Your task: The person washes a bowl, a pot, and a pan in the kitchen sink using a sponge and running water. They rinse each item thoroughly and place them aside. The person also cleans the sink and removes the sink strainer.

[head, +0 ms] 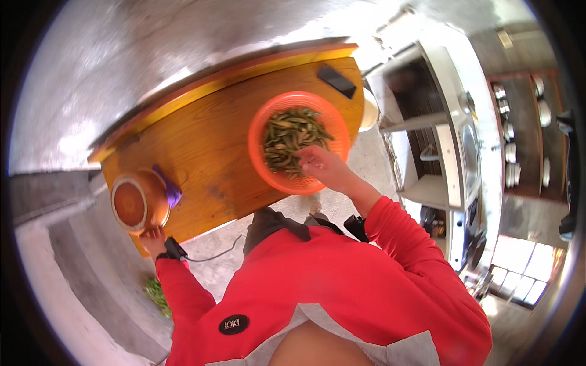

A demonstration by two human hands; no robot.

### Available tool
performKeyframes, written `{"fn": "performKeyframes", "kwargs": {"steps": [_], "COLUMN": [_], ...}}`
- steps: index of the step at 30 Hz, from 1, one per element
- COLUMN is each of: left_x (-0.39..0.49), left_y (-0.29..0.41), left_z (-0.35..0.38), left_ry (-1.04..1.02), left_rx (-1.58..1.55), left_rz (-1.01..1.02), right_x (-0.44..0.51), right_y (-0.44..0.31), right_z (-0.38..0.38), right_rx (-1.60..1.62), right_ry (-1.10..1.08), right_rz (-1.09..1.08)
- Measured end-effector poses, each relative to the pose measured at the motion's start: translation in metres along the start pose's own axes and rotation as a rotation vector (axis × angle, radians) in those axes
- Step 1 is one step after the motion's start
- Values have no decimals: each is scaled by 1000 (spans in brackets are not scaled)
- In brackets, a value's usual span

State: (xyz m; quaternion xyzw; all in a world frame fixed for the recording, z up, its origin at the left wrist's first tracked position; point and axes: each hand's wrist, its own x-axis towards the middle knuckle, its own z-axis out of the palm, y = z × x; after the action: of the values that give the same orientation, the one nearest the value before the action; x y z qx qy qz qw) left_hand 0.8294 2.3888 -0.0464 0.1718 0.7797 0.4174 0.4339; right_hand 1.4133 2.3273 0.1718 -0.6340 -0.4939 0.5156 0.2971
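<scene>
An orange perforated plastic basket (pixel 336 120) stands near the right end of the wooden table (pixel 206 137) and holds many green pods (pixel 290 132), some of them brownish. Over its near side is my right hand (pixel 318 165), fingers partly curled at the pods; whether a pod is between them cannot be told. At the table's left end, a glazed brown bowl or pot (pixel 155 196) lies tilted, its pale-ringed base facing left. My left hand (pixel 153 240) is at its lower edge, with the fingertips partly hidden. A purple cloth or bag (pixel 169 187) shows beside the bowl.
A black smartphone (pixel 337 81) lies at the table's upper right. Past that end stands a pale round container (pixel 369 110). Farther right are a counter with open cupboards (pixel 423 123) and shelves of dishes (pixel 526 137). Green leaves (pixel 158 296) lie on the floor at lower left.
</scene>
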Motion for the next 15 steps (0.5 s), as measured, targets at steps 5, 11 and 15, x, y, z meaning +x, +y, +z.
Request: {"fn": "performKeyframes", "kwargs": {"steps": [5, 11, 15], "left_x": [-32, -95, -158], "left_y": [28, 68, 82], "left_z": [18, 81, 159], "left_ry": [231, 492, 430], "left_rx": [-19, 1340, 1352], "left_rz": [82, 413, 713], "right_x": [-94, -248, -356], "right_y": [57, 171, 243], "right_z": [-62, -122, -144], "right_rx": [201, 165, 224], "right_ry": [329, 733, 956], "right_rz": [121, 302, 424]}}
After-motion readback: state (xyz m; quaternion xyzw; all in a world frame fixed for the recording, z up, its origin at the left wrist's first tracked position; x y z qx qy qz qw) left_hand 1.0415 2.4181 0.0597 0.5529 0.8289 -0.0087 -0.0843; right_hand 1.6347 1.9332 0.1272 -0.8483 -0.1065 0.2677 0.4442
